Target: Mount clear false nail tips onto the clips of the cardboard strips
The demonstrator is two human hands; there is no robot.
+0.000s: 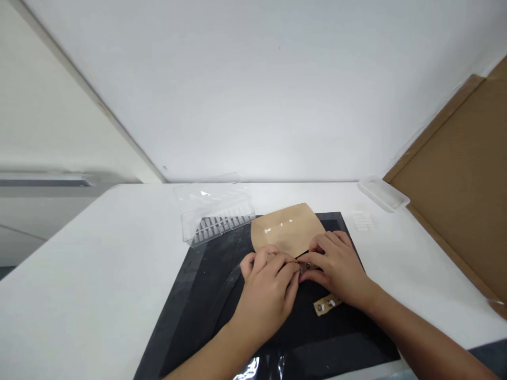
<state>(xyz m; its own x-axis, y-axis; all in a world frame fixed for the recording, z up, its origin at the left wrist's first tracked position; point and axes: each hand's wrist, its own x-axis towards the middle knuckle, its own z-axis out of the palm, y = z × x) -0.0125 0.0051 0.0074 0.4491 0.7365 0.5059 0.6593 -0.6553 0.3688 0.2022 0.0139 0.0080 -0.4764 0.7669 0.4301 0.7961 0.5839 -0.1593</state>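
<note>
Both of my hands meet over a black mat (206, 306) on a white table. My left hand (267, 287) is curled, its fingertips pinched against those of my right hand (336, 264). Between the fingertips sits a tiny dark and shiny object (306, 267), too small to name. The hands rest on the near edge of a tan, rounded sheet (287, 229) that carries a few small white pieces. A small tan strip (327, 304) with little white pieces lies on the mat under my right wrist.
A clear plastic box (216, 216) with rows of small white tips stands at the mat's far left corner. A shallow white tray (383, 194) lies far right, beside a brown cardboard panel (463, 179). A small clear sheet of white dots (363, 220) lies right of the mat.
</note>
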